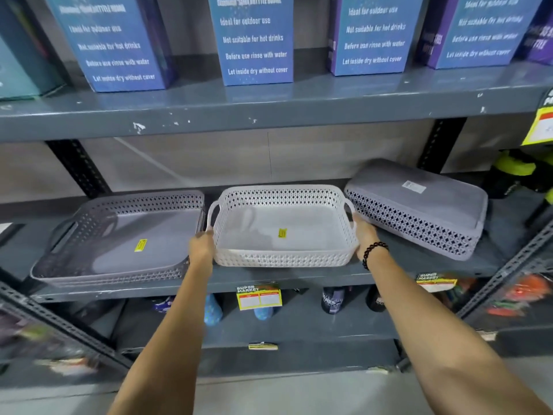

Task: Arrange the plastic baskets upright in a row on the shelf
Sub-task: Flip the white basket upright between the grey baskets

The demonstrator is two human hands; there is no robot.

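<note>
A white plastic basket (282,259) sits upright at the middle of the grey shelf (299,278), a yellow sticker on its floor. My left hand (202,245) grips its left side and my right hand (365,235) grips its right side. To the left a grey basket (116,238) stands upright, seemingly stacked on another. At the right, a grey basket (419,205) lies upside down and tilted, its near-left edge close to my right hand.
Blue and purple bottle boxes (254,40) line the shelf above. Bottles (332,299) stand on the shelf below, behind a yellow price tag (258,296). Black perforated uprights (77,166) frame the bay. Yellow-green items (517,166) sit at the far right.
</note>
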